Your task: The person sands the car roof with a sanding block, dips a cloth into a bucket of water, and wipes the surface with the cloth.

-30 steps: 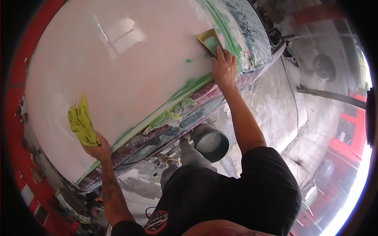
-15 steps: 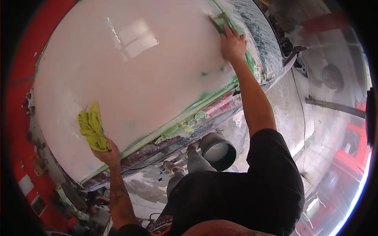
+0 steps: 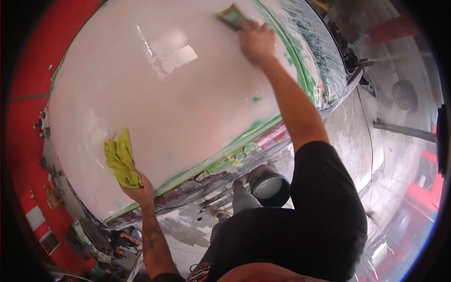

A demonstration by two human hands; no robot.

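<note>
A large, curved car roof panel (image 3: 178, 108) with wet, pale pink coating and green patches along its edges lies before me. My right hand (image 3: 257, 42) grips a greenish sanding block (image 3: 232, 18), slightly blurred, on the far right part of the panel. Near the panel's lower left edge, my left hand (image 3: 141, 191) is closed on a crumpled yellow-green cloth (image 3: 123, 157), which rests on the wet surface. The underside of the block and some of my fingers are hidden.
By my legs a dark bucket (image 3: 257, 176) with milky liquid stands on the concrete floor (image 3: 350, 136). Green masking tape and torn film (image 3: 235, 157) run along the panel's near edge. Cluttered items sit at the far left.
My right hand has moved the sanding block leftward across the panel, away from its right edge. My left hand stays with the cloth. The whole view has shifted slightly.
</note>
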